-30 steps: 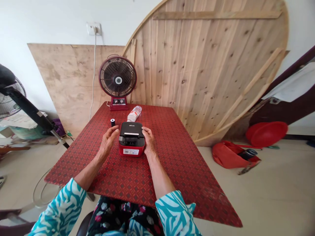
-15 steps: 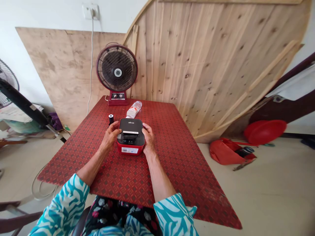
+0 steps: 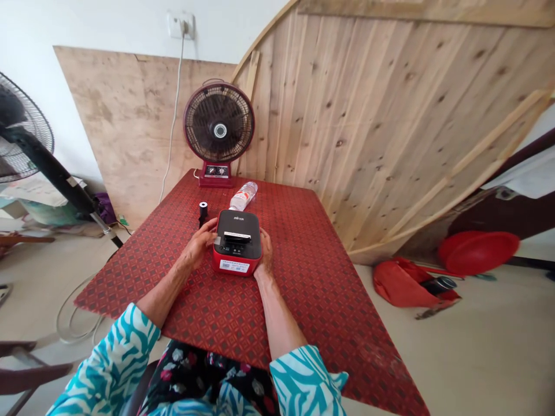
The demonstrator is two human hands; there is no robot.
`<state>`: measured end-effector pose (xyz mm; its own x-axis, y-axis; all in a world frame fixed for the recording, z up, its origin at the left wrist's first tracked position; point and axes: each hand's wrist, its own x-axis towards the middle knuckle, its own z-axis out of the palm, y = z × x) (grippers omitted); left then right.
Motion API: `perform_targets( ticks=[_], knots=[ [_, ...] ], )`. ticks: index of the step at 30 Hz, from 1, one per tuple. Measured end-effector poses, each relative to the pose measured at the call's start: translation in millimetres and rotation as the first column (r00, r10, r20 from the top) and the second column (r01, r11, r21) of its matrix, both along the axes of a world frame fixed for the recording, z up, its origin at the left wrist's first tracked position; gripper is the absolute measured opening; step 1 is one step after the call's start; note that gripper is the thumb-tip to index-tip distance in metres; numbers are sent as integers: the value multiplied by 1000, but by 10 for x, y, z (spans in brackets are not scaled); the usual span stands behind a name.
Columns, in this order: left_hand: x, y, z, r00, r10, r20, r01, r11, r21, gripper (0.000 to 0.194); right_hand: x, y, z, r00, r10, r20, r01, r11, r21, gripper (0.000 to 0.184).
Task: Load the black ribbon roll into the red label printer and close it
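Note:
A small red device with a black top (image 3: 237,247) sits on the red patterned table (image 3: 312,289). My left hand (image 3: 200,242) presses against its left side, fingers curled onto the black lid. On the opposite side my right hand (image 3: 265,252) cups the device, fingers wrapped along its edge. A small black roll (image 3: 202,208) stands just beyond my left hand. A clear plastic bottle (image 3: 243,195) lies on its side behind the device.
A red desk fan (image 3: 219,132) stands at the table's far end, its cord running up to a wall socket (image 3: 181,24). Wooden boards lean on the wall. A standing fan (image 3: 26,144) is at left. Red basin (image 3: 477,252) and red bag (image 3: 403,282) lie on the floor at right.
My left hand has moved in from beside the device and now rests against its left side and lid. My right hand stays on the right side. The view has shifted slightly.

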<state>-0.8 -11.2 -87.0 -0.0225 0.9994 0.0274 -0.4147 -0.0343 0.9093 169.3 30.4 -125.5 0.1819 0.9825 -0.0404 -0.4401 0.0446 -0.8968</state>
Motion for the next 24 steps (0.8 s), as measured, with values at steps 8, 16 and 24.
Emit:
perform_targets(
  ticks=[8,16,24],
  knots=[
    [-52,-27,25,999,-27,19,28,998,-57,70,-7,36,-42,999,-11,31,10,999,35,43],
    [-132,11,-3,995,-79,-56,77,996,-39,71,-13,16,-19,1000,-3,17,3,1000,16,44],
    [-116,9,-20,997,-61,-54,60,998,-32,73,-16,2,-15,999,-7,42,5,999,52,44]
  ],
)
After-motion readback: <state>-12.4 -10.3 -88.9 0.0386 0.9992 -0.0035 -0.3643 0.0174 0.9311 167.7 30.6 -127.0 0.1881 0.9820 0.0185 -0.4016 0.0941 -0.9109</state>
